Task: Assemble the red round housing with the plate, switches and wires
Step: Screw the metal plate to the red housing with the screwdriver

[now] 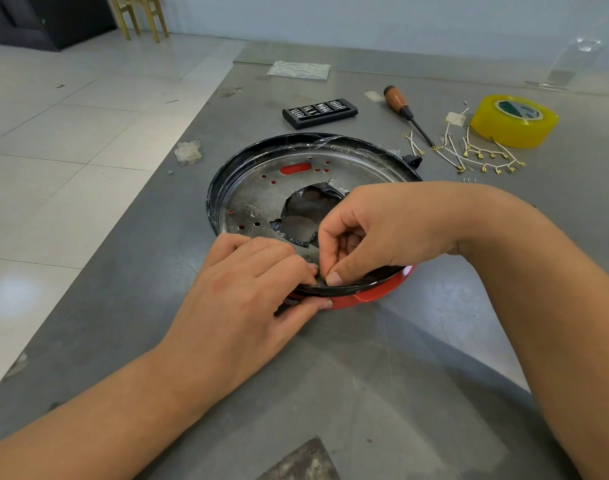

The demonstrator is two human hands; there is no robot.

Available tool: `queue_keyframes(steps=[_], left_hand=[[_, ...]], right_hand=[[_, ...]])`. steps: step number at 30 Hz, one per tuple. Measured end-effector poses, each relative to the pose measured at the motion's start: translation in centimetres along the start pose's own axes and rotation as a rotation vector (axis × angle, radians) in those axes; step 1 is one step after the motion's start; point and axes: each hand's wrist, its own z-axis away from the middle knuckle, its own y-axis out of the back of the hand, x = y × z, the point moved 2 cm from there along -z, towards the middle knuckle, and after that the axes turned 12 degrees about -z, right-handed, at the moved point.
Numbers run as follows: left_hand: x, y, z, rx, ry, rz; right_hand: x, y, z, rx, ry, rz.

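The right hand (375, 233) has its fingers curled, with thumb and forefinger pressed together in a pinch at the near rim of the red round housing (369, 295); what they pinch is too small to tell. The left hand (258, 289) grips the same near edge, fingers over the black rim and thumb under against the red side.

The housing lies flat in the middle of the grey table (417, 375), open face up. Inside it sits one round perforated metal plate (261, 192) with a ragged hole in the centre. On the far right lies one bunch of white wires with brass terminals (479, 155); I cannot count them. Beside them stand one yellow tape roll (514, 121) and one wooden-handled screwdriver (405, 110), its tip pointing near-right. One black bit case (319, 113) lies far of the housing.
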Motion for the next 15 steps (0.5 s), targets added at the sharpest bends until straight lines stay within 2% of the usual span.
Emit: queue_keyframes(steps=[15], left_hand=[[0.03,-0.11,0.28,0.027,-0.015,-0.018]], right_hand=[[0.19,0.21,0.41,0.019,0.031,0.031]])
